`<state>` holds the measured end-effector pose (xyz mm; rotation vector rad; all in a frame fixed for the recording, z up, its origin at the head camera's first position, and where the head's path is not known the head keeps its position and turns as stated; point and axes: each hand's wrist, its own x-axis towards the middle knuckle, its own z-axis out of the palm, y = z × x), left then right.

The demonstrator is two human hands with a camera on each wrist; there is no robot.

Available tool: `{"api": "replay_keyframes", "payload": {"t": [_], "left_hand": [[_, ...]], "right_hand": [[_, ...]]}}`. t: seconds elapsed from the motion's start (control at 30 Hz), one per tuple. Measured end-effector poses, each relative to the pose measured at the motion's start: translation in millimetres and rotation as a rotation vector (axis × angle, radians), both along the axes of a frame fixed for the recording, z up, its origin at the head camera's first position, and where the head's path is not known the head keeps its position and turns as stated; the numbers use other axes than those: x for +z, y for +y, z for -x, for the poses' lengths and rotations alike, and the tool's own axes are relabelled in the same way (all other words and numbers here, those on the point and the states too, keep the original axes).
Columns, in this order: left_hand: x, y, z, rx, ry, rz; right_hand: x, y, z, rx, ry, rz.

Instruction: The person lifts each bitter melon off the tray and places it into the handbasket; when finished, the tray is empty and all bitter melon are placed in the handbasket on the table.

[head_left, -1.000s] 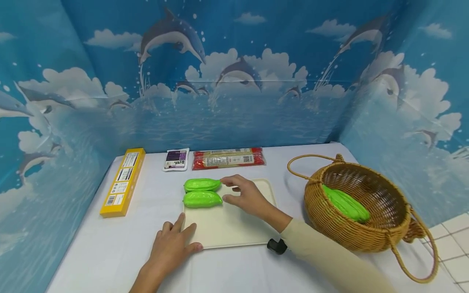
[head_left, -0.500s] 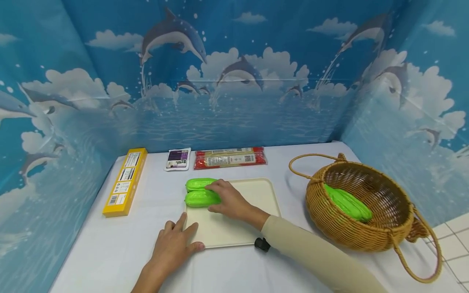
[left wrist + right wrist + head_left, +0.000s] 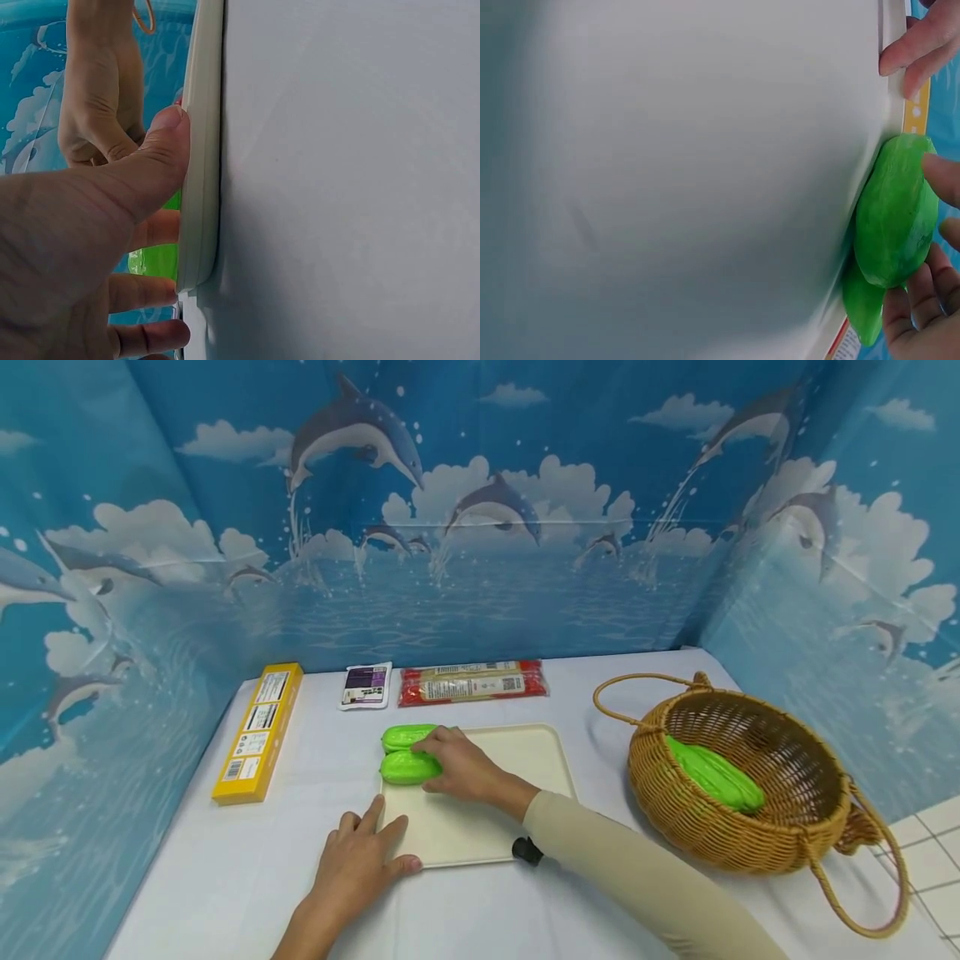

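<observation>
Two bright green, elongated gourd-like vegetables lie side by side on the left end of a cream tray (image 3: 468, 835). My right hand (image 3: 467, 768) holds the right end of the near gourd (image 3: 405, 767), thumb on its near side and fingers across its top; the right wrist view shows them on both sides of the near gourd (image 3: 892, 214). Behind it lies the far gourd (image 3: 403, 737), partly covered by the fingers. My left hand (image 3: 354, 870) rests with spread fingers at the tray's near left corner, its thumb against the tray edge (image 3: 201, 150).
A wicker basket (image 3: 712, 835) with raised handles stands at the right, holding green gourds (image 3: 716, 777). Along the back lie a red-ended noodle pack (image 3: 472, 683) and a small purple-and-white pouch (image 3: 365, 686). At the left is a yellow box (image 3: 258, 735).
My right hand has moved left from the tips of the gourds onto the near one, its fingers closing round its right end. My left hand has stayed at the tray corner.
</observation>
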<state>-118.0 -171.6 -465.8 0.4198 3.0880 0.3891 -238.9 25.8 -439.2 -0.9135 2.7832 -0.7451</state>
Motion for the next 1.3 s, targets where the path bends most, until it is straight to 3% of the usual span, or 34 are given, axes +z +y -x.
{"api": "replay_keyframes", "payload": {"t": [0.3, 0.87, 1.3], "left_hand": [[-0.7, 1.9, 1.2, -0.007, 0.000, -0.002], [-2.8, 0.4, 1.0, -0.009, 0.009, 0.003], [2.3, -0.6, -1.0, 0.003, 0.003, 0.006]], "right_hand": [[-5.7, -4.7, 2.7, -0.041, 0.108, -0.102], [-5.5, -5.2, 3.0, -0.029, -0.027, -0.022], [8.2, -4.4, -7.4, 0.014, -0.047, -0.004]]}}
